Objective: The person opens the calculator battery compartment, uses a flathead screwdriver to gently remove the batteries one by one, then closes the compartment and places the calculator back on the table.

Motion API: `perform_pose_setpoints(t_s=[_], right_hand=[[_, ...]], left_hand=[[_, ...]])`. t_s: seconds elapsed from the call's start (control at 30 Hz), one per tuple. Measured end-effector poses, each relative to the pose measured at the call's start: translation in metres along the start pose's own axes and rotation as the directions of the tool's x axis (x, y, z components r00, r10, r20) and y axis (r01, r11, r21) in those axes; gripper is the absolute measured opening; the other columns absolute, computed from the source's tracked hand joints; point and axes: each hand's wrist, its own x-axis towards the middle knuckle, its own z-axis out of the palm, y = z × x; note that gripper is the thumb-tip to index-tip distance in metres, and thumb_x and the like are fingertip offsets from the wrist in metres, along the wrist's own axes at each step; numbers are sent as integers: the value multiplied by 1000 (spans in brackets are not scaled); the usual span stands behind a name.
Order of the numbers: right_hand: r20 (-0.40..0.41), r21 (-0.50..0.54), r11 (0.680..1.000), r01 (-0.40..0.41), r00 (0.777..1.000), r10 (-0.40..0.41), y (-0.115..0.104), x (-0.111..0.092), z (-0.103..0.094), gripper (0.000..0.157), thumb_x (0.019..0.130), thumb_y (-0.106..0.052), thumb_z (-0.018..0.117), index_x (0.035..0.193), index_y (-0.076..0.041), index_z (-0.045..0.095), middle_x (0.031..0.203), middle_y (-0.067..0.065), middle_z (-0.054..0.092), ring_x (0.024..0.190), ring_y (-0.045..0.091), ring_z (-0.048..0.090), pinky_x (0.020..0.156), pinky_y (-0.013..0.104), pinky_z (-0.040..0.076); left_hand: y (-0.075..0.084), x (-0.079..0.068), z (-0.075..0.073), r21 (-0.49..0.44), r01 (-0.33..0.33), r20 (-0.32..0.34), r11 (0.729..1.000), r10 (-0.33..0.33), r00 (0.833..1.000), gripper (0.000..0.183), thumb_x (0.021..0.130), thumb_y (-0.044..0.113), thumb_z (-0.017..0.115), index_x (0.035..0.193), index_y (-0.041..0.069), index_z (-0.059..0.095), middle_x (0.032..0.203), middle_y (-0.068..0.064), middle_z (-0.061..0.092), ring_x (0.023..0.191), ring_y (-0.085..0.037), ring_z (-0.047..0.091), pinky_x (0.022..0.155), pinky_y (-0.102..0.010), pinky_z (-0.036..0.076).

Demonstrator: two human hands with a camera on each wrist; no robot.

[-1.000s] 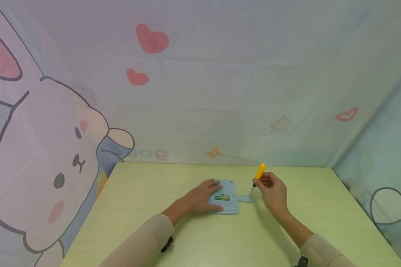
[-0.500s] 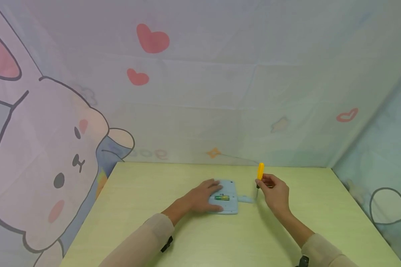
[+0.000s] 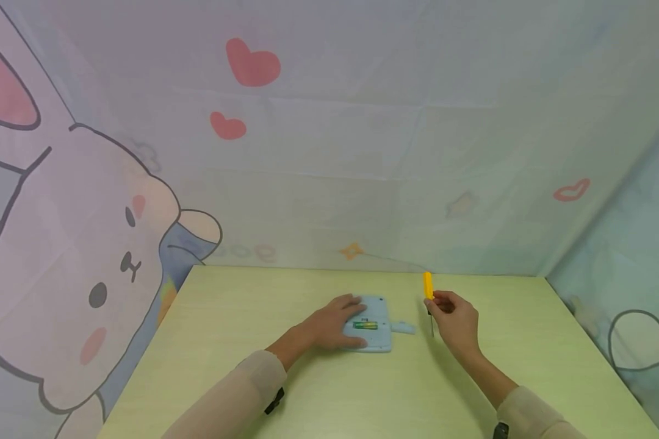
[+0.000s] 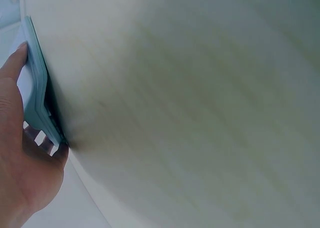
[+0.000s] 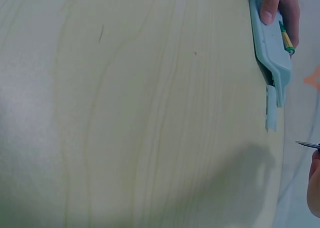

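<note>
A flat light blue plastic device (image 3: 383,338) lies on the table with its back up. My left hand (image 3: 329,326) holds it at its left end, fingers and thumb spread over the back. In the left wrist view, lower fingers curl at the device's edge (image 4: 37,87). A green and yellow battery (image 3: 365,325) sits in its back. A small light blue strip, like a battery cover (image 3: 403,328), lies at the device's right edge. My right hand (image 3: 458,320) pinches a yellow-handled screwdriver (image 3: 428,285) by its lower handle, shaft pointing down, right of the strip.
The pale wood-grain table (image 3: 285,408) ends at a back edge behind the hands. A printed cloth (image 3: 329,152) with hearts and a large rabbit hangs behind and at the sides.
My right hand has moved slightly right and toward me with the screwdriver, which has swung more upright. Its tip has left the strip's end. The left hand and device stay still.
</note>
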Motion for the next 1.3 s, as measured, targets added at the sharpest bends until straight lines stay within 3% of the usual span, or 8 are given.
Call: perform_pose_setpoints(t_s=[0.93, 1.3], right_hand=[[38, -144, 988, -55, 997, 61, 32, -9, 3, 24, 89, -24, 76, 102, -4, 72, 86, 6, 70, 75, 16, 63, 62, 20, 50], [59, -155, 985, -77, 994, 87, 39, -11, 4, 19, 88, -21, 76, 99, -5, 72, 83, 4, 70, 73, 17, 62, 61, 22, 50]], left_hand=[[-1, 1, 1, 11, -2, 4, 1000, 2, 1000, 88, 84, 76, 55, 155, 28, 34, 163, 6, 22, 151, -19, 16, 113, -44, 33], [-2, 2, 3, 11, 1, -9, 1000, -1, 1000, 87, 84, 75, 55, 155, 29, 35, 163, 6, 22, 151, -19, 16, 112, -44, 34]])
